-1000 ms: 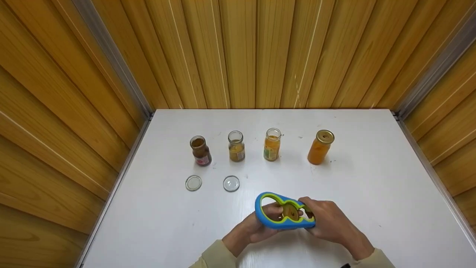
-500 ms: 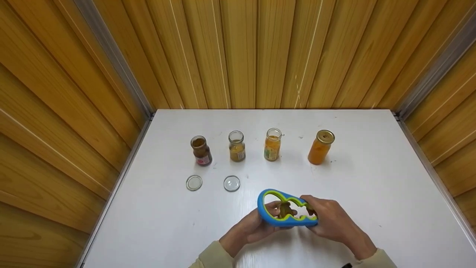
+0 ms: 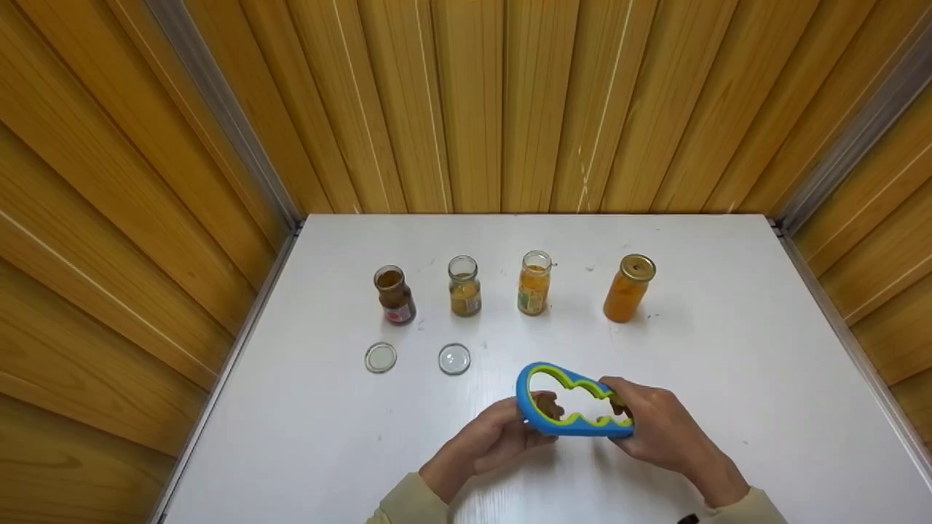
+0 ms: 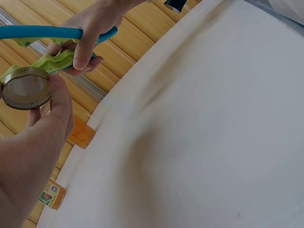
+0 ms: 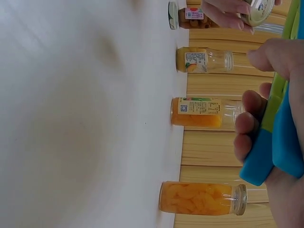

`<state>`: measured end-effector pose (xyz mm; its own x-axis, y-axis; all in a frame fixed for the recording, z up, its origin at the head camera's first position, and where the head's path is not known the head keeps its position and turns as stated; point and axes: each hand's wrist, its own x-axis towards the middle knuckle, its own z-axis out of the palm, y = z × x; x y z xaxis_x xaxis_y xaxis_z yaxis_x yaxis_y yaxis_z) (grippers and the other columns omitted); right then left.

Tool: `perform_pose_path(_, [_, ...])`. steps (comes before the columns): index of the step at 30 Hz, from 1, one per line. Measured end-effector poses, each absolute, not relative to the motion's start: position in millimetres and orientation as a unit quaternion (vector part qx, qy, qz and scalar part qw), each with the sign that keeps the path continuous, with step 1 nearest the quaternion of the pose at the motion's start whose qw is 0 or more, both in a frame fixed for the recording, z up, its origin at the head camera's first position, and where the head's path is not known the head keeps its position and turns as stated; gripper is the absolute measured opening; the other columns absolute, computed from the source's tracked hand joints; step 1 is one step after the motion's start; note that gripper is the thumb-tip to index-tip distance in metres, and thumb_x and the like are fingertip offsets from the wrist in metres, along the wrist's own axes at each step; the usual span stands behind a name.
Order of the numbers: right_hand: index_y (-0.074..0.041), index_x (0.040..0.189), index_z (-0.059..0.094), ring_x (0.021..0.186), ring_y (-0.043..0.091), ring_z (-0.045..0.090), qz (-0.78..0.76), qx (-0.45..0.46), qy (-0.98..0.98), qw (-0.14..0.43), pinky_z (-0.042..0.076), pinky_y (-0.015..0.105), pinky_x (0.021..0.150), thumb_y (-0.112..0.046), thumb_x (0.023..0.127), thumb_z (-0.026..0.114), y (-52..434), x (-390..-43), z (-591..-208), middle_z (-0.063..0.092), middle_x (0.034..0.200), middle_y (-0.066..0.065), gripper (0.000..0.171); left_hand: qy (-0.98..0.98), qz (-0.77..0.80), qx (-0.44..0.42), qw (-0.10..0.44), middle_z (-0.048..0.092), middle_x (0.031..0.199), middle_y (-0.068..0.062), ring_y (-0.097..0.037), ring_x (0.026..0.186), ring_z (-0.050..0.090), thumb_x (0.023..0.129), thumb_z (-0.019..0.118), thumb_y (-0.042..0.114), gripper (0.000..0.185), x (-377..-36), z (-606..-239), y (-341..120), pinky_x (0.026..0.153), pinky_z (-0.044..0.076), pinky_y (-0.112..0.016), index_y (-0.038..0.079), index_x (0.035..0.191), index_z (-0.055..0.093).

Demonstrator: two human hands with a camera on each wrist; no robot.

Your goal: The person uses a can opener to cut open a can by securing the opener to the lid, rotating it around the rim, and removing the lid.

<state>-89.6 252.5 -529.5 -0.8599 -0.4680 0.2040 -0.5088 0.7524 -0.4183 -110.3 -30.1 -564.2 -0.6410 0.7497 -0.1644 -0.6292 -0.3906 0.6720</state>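
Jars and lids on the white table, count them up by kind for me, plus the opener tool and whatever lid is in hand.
Open jars: 3
Capped jar: 1
Loose lids on the table: 2
Lid held in the left hand: 1
Blue-green opener: 1
Total: 8

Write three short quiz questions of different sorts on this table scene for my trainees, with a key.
1. True or false: the right hand grips the blue and green opener.
2. How many jars stand in the row on the white table? A two, B four, C six.
3. Fill in: the left hand pinches a gold ___.

Key
1. True.
2. B, four; only the rightmost jar is capped.
3. Lid, held beside the opener.
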Motion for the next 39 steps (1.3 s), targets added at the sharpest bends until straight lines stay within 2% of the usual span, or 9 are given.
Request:
perform_pose_path(3, [-0.011, 0.129, 0.060, 0.074, 0.002, 0.054, 0.234, 0.260, -0.935, 0.053, 0.056, 0.026, 0.069, -0.023, 0.073, 0.095, 255, -90, -531, 0.068, 0.090, -0.007, 0.067, 0.374, 0.828, 0.078, 0.412, 0.064, 0.121, -0.008, -0.023, 0.111, 0.061, 0.104, 0.053, 0.018, 0.034, -112, -564, -32, 0.102, 0.050, -0.039, 0.000, 0.131, 0.061])
perform_pose_path(12, [-0.008, 0.131, 0.061, 0.076, 0.005, 0.055, 0.215, 0.229, -0.948, 0.056, 0.057, 0.029, 0.072, -0.023, 0.072, 0.095, 264, -89, -530, 0.069, 0.094, -0.008, 0.070, 0.395, 0.827, 0.105, 0.385, 0.067, 0.115, -0.004, -0.019, 0.108, 0.060, 0.108, 0.053, 0.023, 0.031, -120, -564, -45, 0.100, 0.050, -0.036, 0.008, 0.131, 0.067])
perform_pose_path(20, [-0.007, 0.130, 0.061, 0.075, 0.006, 0.053, 0.210, 0.211, -0.952, 0.071, 0.057, 0.029, 0.072, -0.019, 0.070, 0.096, 278, -90, -531, 0.064, 0.090, -0.010, 0.071, 0.424, 0.830, 0.085, 0.353, 0.069, 0.122, -0.010, -0.025, 0.116, 0.065, 0.107, 0.054, 0.020, 0.039, -132, -557, -53, 0.102, 0.050, -0.040, -0.003, 0.137, 0.061])
perform_pose_path(22, [-0.007, 0.129, 0.062, 0.073, 0.006, 0.053, 0.212, 0.205, -0.953, 0.074, 0.056, 0.028, 0.070, -0.017, 0.068, 0.096, 282, -90, -531, 0.062, 0.087, -0.012, 0.070, 0.430, 0.829, 0.081, 0.348, 0.067, 0.121, -0.010, -0.025, 0.115, 0.064, 0.106, 0.055, 0.019, 0.037, -135, -554, -54, 0.102, 0.049, -0.041, -0.004, 0.134, 0.062])
perform_pose_path(26, [-0.007, 0.127, 0.062, 0.072, 0.005, 0.051, 0.213, 0.195, -0.954, 0.083, 0.053, 0.028, 0.067, -0.012, 0.067, 0.096, 290, -89, -531, 0.059, 0.085, -0.012, 0.070, 0.452, 0.821, 0.082, 0.339, 0.064, 0.117, -0.008, -0.024, 0.111, 0.062, 0.105, 0.057, 0.021, 0.029, -139, -549, -57, 0.100, 0.049, -0.040, 0.001, 0.125, 0.068])
perform_pose_path(33, [-0.005, 0.128, 0.061, 0.072, 0.008, 0.052, 0.210, 0.179, -0.957, 0.094, 0.055, 0.030, 0.067, -0.008, 0.065, 0.096, 305, -87, -532, 0.060, 0.087, -0.008, 0.072, 0.476, 0.813, 0.069, 0.328, 0.064, 0.114, -0.009, -0.022, 0.108, 0.063, 0.105, 0.058, 0.021, 0.029, -147, -540, -58, 0.096, 0.051, -0.036, 0.000, 0.123, 0.068])
perform_pose_path(39, [0.000, 0.128, 0.061, 0.075, 0.012, 0.057, 0.208, 0.161, -0.961, 0.089, 0.058, 0.036, 0.069, -0.008, 0.068, 0.093, 312, -84, -535, 0.068, 0.096, 0.003, 0.069, 0.509, 0.805, 0.038, 0.302, 0.065, 0.106, -0.007, -0.021, 0.103, 0.065, 0.107, 0.058, 0.020, 0.031, -158, -530, -57, 0.095, 0.052, -0.035, -0.001, 0.126, 0.066])
